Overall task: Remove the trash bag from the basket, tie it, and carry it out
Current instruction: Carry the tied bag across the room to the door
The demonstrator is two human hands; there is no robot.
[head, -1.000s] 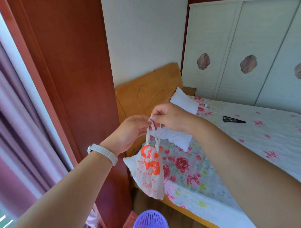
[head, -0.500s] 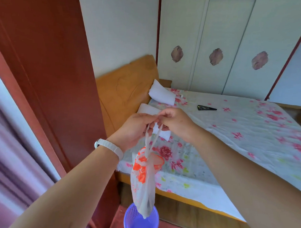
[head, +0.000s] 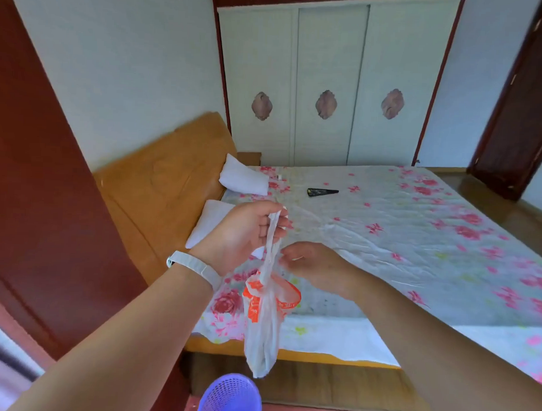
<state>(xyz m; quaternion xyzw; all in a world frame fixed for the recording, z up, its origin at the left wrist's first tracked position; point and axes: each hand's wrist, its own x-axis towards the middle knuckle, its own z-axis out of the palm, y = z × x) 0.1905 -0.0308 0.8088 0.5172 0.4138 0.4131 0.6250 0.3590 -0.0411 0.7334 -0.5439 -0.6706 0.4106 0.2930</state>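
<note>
A white trash bag [head: 264,328] with orange print hangs in the air above the purple mesh basket [head: 230,397], which stands on the floor at the bottom edge. My left hand [head: 247,232], with a white wristband, is closed on the bag's twisted handles and holds the bag up. Just to the right and a little lower is my right hand [head: 314,262], its fingers loosely curled beside the bag's neck, apart from the handles and holding nothing that I can see.
A bed [head: 400,240] with a flowered sheet fills the middle and right, with two white pillows [head: 243,176] and a black object [head: 322,192] on it. A red-brown wardrobe side [head: 33,197] stands left, white closet doors [head: 326,84] behind, a dark door [head: 531,106] far right.
My right hand has let go of the handles and dropped lower; the left hand alone now holds the bag, which hangs straighter over the basket. My view has swung right.
</note>
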